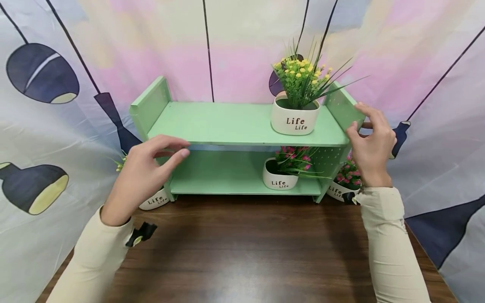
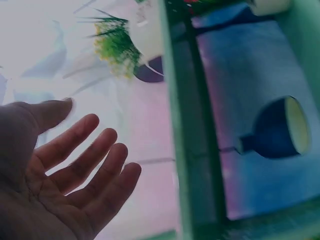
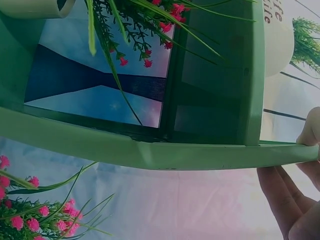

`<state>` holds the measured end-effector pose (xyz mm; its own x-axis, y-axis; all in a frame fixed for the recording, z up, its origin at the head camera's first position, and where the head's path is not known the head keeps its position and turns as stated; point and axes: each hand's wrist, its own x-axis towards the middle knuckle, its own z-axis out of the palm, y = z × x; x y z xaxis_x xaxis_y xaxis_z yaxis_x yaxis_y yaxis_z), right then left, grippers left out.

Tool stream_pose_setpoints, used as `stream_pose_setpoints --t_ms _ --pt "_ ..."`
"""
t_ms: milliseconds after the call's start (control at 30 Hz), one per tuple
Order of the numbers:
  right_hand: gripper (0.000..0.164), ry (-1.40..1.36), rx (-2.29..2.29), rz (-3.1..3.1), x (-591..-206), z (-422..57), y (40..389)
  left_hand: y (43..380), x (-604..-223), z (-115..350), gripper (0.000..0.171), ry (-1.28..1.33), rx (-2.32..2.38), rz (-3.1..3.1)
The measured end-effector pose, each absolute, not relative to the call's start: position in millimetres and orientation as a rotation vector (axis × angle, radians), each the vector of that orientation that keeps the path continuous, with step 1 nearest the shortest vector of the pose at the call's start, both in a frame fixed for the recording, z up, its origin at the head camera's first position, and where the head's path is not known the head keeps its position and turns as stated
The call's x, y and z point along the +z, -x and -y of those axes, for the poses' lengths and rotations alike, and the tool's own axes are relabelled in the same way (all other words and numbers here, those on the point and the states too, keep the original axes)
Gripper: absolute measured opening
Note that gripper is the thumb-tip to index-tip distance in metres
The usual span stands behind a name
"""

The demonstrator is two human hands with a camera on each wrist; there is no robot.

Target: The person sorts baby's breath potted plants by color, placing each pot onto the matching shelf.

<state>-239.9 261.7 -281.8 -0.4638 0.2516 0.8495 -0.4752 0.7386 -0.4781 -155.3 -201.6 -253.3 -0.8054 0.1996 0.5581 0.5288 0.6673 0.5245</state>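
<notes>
A light green two-tier shelf (image 1: pixel 227 122) stands on the brown table against the backdrop. My right hand (image 1: pixel 373 143) pinches the upper part of its right side panel (image 3: pixel 200 156), thumb on the inner face and fingers on the outer. In front of the shelf's left end, my left hand (image 1: pixel 145 168) hovers with loosely bent fingers spread apart and nothing between them. A white oval pot with yellow flowers (image 1: pixel 294 120) sits on the top tier toward the right. Below it on the lower tier is a white pot with pink flowers (image 1: pixel 280 179).
Another pot with pink flowers (image 1: pixel 339 191) stands on the table by the shelf's right foot. At the left foot is a further white pot (image 1: pixel 155 200), partly hidden behind my left hand. A printed cloth backdrop (image 1: pixel 242 63) surrounds the table (image 1: pixel 242 244).
</notes>
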Motion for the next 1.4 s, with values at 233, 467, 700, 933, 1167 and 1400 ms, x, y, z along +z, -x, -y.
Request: stream_pose_setpoints --t_ms 233,467,700,933,1167,1400 --pt "0.040 -0.137 0.866 1.874 -279.9 -261.6 239.6 149.4 -292.5 241.1 0.026 0.517 -0.898 2.435" --pt "0.041 -0.172 0.869 1.891 -280.6 -262.1 241.4 146.9 -329.0 276.9 0.028 0.386 -0.982 2.464" --pt "0.042 -0.181 0.867 1.909 -280.8 -262.8 240.1 148.1 -361.1 305.7 0.025 0.280 -0.853 2.515" --pt "0.041 -0.163 0.873 1.890 -281.1 -261.7 242.6 156.4 -390.4 327.3 0.015 0.180 -0.888 2.517" --pt "0.041 -0.170 0.865 1.888 -279.8 -258.6 243.2 164.3 -416.0 338.5 0.014 0.060 -0.804 2.525" --pt "0.042 -0.166 0.853 1.889 -281.9 -262.0 242.1 173.2 -427.0 340.1 0.015 0.031 -0.745 2.601"
